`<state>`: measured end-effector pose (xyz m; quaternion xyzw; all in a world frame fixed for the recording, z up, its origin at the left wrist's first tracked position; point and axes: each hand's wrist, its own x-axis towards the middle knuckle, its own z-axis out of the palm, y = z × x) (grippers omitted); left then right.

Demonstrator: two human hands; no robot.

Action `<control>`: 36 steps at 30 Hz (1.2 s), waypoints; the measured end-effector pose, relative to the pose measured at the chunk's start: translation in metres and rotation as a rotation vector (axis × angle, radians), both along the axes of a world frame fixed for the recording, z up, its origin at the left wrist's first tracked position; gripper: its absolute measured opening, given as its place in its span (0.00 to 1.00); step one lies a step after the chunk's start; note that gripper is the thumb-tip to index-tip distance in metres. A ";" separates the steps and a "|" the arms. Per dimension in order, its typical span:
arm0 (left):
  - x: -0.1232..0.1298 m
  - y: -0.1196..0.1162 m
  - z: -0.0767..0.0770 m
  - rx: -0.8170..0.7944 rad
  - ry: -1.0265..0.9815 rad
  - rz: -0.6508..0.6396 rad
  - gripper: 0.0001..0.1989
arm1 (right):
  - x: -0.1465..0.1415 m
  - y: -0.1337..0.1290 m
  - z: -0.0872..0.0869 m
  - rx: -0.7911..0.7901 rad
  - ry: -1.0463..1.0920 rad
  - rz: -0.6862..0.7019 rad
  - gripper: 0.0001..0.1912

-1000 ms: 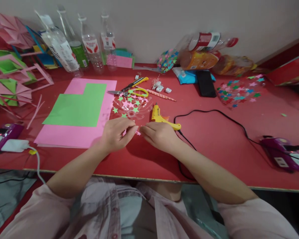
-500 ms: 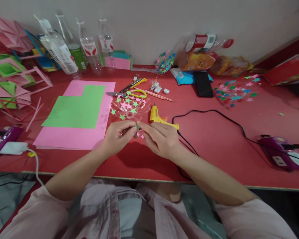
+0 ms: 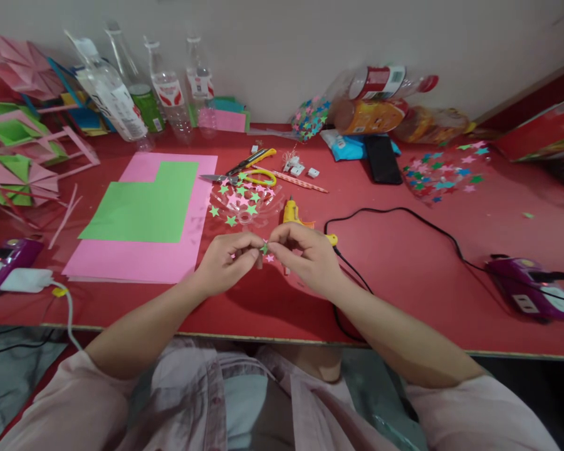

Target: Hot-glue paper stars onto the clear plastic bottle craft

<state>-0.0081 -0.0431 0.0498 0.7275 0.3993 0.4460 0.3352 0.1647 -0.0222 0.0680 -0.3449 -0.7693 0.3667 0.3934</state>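
Note:
Between the fingertips of both hands is a small green paper star (image 3: 264, 248). My left hand (image 3: 228, 260) pinches it from the left, thumb against fingers. From the right, my right hand (image 3: 310, 257) pinches its other edge. A pink star (image 3: 269, 258) shows just below the fingertips; whether it is loose on the table I cannot tell. Beyond the hands lies a clear plastic piece (image 3: 247, 216) dotted with green and pink stars. A yellow glue gun (image 3: 291, 210) lies behind my right hand, partly hidden by it.
Scissors (image 3: 261, 178), a cutter (image 3: 251, 161) and a pencil (image 3: 305, 183) lie farther back. Green paper (image 3: 141, 207) rests on pink sheets (image 3: 122, 262) at left. The glue gun's black cord (image 3: 404, 212) runs to a purple power strip (image 3: 521, 288). Bottles (image 3: 169, 94) stand along the wall.
My right hand's fingers have drawn from outstretched into a pinch at the green star. More of the star shows now, and both hands have shifted slightly.

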 end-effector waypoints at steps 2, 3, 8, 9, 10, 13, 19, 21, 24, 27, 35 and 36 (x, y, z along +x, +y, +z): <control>0.001 0.000 0.000 -0.003 0.004 -0.001 0.05 | 0.000 -0.001 0.001 0.009 0.019 0.001 0.06; 0.002 0.000 0.000 -0.003 0.010 0.010 0.05 | 0.001 0.000 0.002 0.032 0.011 0.003 0.06; -0.003 0.002 0.001 0.013 -0.025 0.080 0.07 | 0.025 0.020 0.008 0.314 -0.297 -0.004 0.09; -0.005 0.003 0.001 0.038 -0.044 0.092 0.07 | 0.032 0.028 0.007 0.377 -0.410 -0.078 0.10; -0.008 0.004 0.002 0.071 -0.068 0.102 0.07 | 0.039 0.037 0.005 0.406 -0.508 -0.172 0.10; -0.017 0.008 0.001 0.147 -0.149 0.123 0.04 | 0.054 0.058 -0.006 0.326 -0.833 -0.276 0.12; -0.022 0.013 -0.001 0.101 -0.200 0.192 0.04 | 0.052 0.055 -0.008 0.191 -1.285 -0.159 0.16; -0.021 0.013 0.001 0.093 -0.186 0.240 0.04 | 0.047 0.050 -0.006 0.155 -1.354 -0.135 0.18; -0.019 0.013 0.005 0.062 -0.191 0.305 0.05 | 0.045 0.048 -0.008 0.114 -1.360 -0.161 0.18; -0.018 0.013 0.008 0.022 -0.247 0.341 0.05 | 0.050 0.052 -0.008 0.105 -1.196 -0.218 0.17; -0.018 0.014 0.007 -0.069 -0.336 0.338 0.03 | 0.046 0.035 0.015 0.389 -0.305 -0.232 0.07; -0.017 0.014 0.007 -0.073 -0.333 0.342 0.03 | 0.042 0.030 0.016 0.428 -0.240 -0.165 0.07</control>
